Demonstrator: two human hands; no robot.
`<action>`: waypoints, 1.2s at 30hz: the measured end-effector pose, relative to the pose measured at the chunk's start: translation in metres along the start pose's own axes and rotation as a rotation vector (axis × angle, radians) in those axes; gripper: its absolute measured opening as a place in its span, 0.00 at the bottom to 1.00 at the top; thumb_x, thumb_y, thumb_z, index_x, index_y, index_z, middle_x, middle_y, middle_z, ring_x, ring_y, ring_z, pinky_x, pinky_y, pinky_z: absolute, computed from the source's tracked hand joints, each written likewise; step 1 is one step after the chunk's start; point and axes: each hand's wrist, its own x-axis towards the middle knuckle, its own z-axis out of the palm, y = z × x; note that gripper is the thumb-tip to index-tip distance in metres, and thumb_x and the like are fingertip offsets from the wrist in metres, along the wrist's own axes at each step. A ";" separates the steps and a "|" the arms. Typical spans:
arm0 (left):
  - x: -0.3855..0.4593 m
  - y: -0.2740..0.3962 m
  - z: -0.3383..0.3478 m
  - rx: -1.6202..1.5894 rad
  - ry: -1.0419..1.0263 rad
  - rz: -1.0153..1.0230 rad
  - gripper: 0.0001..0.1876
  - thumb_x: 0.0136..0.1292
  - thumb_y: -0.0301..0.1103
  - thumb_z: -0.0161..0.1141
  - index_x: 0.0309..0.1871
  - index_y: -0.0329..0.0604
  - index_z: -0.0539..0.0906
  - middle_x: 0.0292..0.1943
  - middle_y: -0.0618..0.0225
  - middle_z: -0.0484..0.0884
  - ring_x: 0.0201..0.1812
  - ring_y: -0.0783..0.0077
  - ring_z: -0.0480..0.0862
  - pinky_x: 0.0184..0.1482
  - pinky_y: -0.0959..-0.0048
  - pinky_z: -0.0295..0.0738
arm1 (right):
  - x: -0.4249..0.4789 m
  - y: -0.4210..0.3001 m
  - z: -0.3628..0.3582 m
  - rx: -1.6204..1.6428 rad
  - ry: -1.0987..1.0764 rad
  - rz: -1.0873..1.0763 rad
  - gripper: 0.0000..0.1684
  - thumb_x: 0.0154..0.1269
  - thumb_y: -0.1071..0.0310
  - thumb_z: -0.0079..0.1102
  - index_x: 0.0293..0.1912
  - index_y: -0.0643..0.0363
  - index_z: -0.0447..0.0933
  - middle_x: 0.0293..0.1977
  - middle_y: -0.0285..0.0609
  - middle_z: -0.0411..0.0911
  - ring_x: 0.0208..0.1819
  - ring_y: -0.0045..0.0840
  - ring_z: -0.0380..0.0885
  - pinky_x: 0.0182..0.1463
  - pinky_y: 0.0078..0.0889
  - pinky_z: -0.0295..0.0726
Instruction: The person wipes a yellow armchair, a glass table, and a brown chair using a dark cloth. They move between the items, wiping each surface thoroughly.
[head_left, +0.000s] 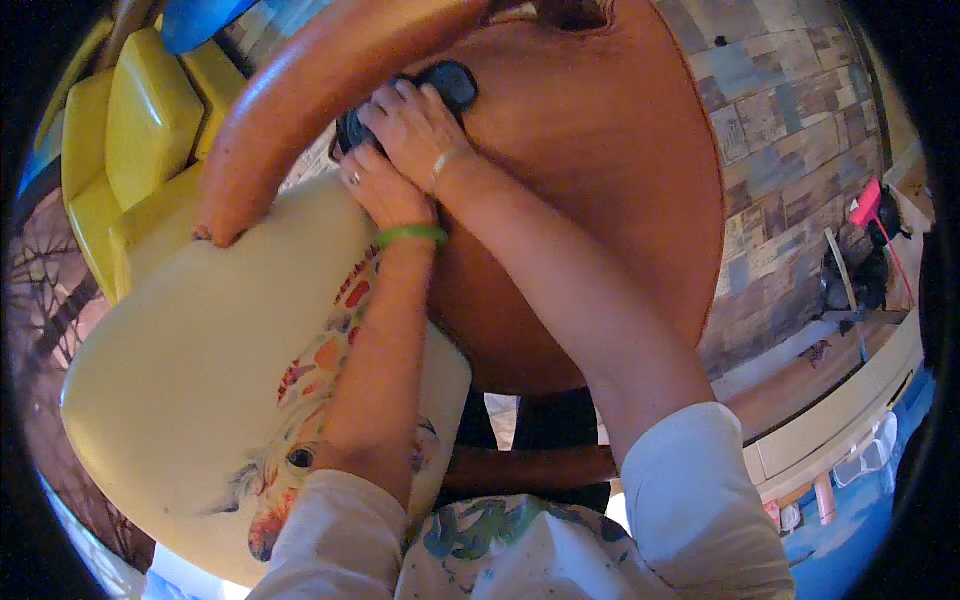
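A rounded black object (452, 84), too covered to name, lies at the brown upholstered seat (600, 187), beside the curved brown armrest (300, 82). My right hand (420, 135) rests over it with bent fingers. Just below and against it, my left hand (390, 187) wears a ring and a green wristband, its fingers curled at the object's lower left end. Both palms are hidden. Beneath my left forearm is a cream chair panel (202, 360) with a colourful animal picture, partly covered by the arm.
Yellow upholstered seating (150, 127) stands at the upper left. Patchwork-patterned flooring (780, 150) spreads to the right. A pink long-handled tool (868, 201) is near dark items at the far right, above a pale ledge (832, 442). A second brown armrest (532, 468) is close to my body.
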 end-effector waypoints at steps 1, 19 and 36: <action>0.006 0.001 0.000 0.003 -0.040 -0.022 0.14 0.63 0.34 0.57 0.47 0.34 0.74 0.42 0.48 0.75 0.47 0.44 0.73 0.50 0.54 0.67 | 0.006 0.002 0.002 0.057 -0.079 0.024 0.11 0.62 0.58 0.52 0.43 0.48 0.75 0.43 0.36 0.73 0.47 0.30 0.72 0.49 0.37 0.69; -0.100 0.084 0.012 -0.125 -0.327 0.298 0.06 0.61 0.28 0.51 0.40 0.37 0.75 0.42 0.50 0.75 0.48 0.48 0.73 0.51 0.55 0.69 | -0.160 0.050 -0.088 -0.097 -0.303 0.376 0.17 0.66 0.65 0.47 0.54 0.54 0.71 0.44 0.44 0.73 0.42 0.35 0.80 0.38 0.38 0.83; -0.186 0.133 0.003 -0.189 -0.619 0.691 0.13 0.60 0.30 0.51 0.48 0.37 0.76 0.46 0.51 0.75 0.49 0.50 0.75 0.51 0.54 0.70 | -0.298 0.075 -0.143 -0.123 -0.281 0.468 0.19 0.66 0.66 0.47 0.56 0.54 0.71 0.51 0.46 0.74 0.40 0.36 0.82 0.38 0.38 0.85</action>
